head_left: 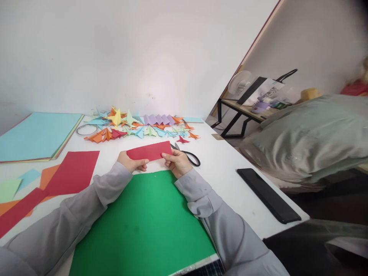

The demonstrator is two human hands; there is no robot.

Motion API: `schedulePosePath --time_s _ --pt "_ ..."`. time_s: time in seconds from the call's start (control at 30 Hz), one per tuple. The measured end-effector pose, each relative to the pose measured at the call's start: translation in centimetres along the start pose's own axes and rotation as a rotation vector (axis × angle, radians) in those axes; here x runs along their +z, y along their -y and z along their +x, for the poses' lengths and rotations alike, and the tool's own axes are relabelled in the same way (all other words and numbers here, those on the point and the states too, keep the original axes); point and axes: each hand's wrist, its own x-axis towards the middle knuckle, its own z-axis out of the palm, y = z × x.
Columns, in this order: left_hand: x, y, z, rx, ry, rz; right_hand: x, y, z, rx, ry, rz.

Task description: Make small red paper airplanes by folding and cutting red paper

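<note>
Between both hands a small red paper rectangle [149, 151] is held up, just beyond the far edge of a green board [149, 218]. My left hand [130, 162] pinches its left end, thumb lying along the lower edge. At the right end, my right hand [176, 161] grips the paper between thumb and fingers. Scissors with black handles [193, 158] lie right behind my right hand, their blades partly hidden by it. A larger red paper sheet [76, 172] and a red strip [21, 209] rest to the left of my left forearm.
Folded paper pieces in several colours [138, 124] line the back by the wall, with a clear tape roll [86, 130] beside them. Stacked coloured sheets [40, 134] lie far left, paper scraps [28, 179] nearer. A black phone [267, 195] lies near the table's right edge.
</note>
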Motion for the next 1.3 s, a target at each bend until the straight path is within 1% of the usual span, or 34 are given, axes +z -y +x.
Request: schedulePosePath --time_s 0.2,0.33,0.4,0.53,0.67,0.77,0.83,0.93,1.03,1.2,1.3 --pt "0.0 0.0 0.2 -0.005 0.01 -0.015 0.0 0.0 0.0 0.052 -0.011 0.132" --pt "0.0 -0.1 0.1 -0.027 -0.005 -0.043 0.1 0.1 0.1 0.069 -0.103 0.194" --pt "0.1 0.0 0.1 -0.042 -0.012 -0.063 0.1 0.1 0.2 0.059 -0.14 0.201" --pt "0.3 0.1 -0.1 -0.062 -0.022 -0.086 -0.1 0.0 0.4 0.023 -0.173 0.202" --pt "0.6 0.3 -0.1 -0.063 -0.046 -0.122 -0.3 0.1 0.6 -0.042 -0.177 0.19" --pt "0.8 0.4 -0.2 -0.065 -0.1 -0.163 0.1 -0.2 0.3 -0.079 -0.128 0.202" --pt "1.0 0.5 -0.3 -0.065 -0.127 -0.171 0.6 -0.7 -0.1 -0.046 -0.051 0.179" --pt "1.2 0.7 -0.6 -0.034 -0.091 -0.153 1.3 -2.0 -0.5 0.016 0.098 0.023" --pt "1.4 0.9 -1.0 -0.006 -0.053 -0.132 1.5 -2.9 -0.7 -0.006 0.197 -0.131" --pt "1.5 1.0 -1.2 0.034 -0.023 -0.109 1.2 -2.9 -0.8 -0.018 0.232 -0.153" --pt "1.6 0.8 -1.4 0.052 -0.047 -0.077 1.2 -2.7 -0.9 -0.075 0.229 -0.192"
